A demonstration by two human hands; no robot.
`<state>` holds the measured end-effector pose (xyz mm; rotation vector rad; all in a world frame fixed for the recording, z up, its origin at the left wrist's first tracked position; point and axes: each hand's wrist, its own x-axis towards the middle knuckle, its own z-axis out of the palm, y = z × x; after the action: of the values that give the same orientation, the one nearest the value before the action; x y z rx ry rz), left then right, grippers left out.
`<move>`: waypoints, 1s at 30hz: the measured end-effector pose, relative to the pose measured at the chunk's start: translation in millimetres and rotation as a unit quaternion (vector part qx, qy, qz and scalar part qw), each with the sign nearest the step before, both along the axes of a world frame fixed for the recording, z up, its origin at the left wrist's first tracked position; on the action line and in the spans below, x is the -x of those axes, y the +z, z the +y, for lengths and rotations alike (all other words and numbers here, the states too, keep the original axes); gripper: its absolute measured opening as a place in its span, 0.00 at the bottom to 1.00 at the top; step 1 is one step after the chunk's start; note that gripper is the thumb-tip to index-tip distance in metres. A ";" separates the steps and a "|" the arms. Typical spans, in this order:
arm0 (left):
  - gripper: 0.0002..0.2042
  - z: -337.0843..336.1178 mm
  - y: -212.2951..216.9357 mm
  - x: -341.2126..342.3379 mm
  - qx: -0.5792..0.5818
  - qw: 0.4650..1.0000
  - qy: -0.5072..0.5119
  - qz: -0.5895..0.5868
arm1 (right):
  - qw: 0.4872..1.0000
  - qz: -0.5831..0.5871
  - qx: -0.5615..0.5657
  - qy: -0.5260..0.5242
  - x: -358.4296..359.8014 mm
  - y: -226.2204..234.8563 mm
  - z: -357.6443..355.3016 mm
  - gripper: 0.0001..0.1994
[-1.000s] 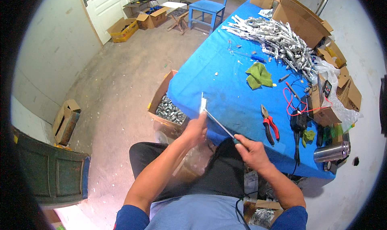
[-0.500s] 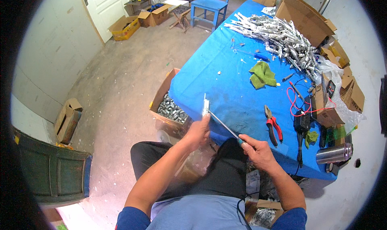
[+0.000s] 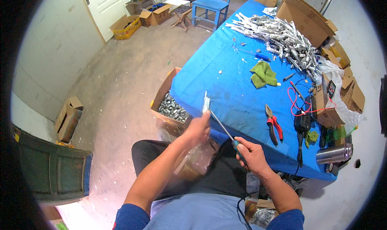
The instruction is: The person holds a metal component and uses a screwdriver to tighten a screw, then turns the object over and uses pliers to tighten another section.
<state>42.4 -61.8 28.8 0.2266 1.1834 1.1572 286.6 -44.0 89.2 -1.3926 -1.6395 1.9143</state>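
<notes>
My left hand (image 3: 198, 129) is closed round the lower end of a small white and silver metal piece (image 3: 206, 102), held up at the near-left edge of the blue-covered table (image 3: 229, 87). What the piece is, I cannot make out. My right hand (image 3: 250, 152) grips the teal handle of a screwdriver (image 3: 221, 124). Its long shaft slants up and left, with the tip against or right beside the piece. Right of my hands lie pliers (image 3: 273, 125) with red and black handles, and beyond them a green cloth (image 3: 263, 75).
Below the table's left edge stands a carton (image 3: 160, 109) of small silver metal parts. A heap of similar white-silver pieces (image 3: 282, 38) covers the far right. A black adapter (image 3: 302, 121) with cables, a steel flask (image 3: 334, 153) and cardboard boxes (image 3: 304, 18) line the right side.
My right hand has shifted slightly down and its fingers have turned round the screwdriver handle, showing more of it. My left hand keeps the piece in nearly the same place.
</notes>
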 end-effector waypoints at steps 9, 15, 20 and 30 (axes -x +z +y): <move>0.26 -6.2 -3.4 -0.5 -0.015 1.000 -0.016 -0.014 | 0.966 0.001 -0.225 0.129 -18.7 -13.3 23.3 0.22; 0.27 -7.0 -7.7 -0.6 -0.019 0.999 -0.023 -0.019 | 0.987 -0.066 -0.090 0.117 -8.6 13.9 20.1 0.21; 0.28 -5.0 -7.9 -0.7 -0.014 1.000 -0.023 0.009 | 0.904 -0.085 -0.381 0.172 -5.6 3.7 19.0 0.21; 0.27 3.6 -4.7 0.8 0.008 0.999 -0.016 -0.036 | 0.757 -0.232 -0.574 0.209 4.0 -3.6 8.8 0.22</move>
<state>41.6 -58.1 24.1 0.1902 1.1210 1.1192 282.6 -35.2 85.6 -0.9514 -2.7597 0.2661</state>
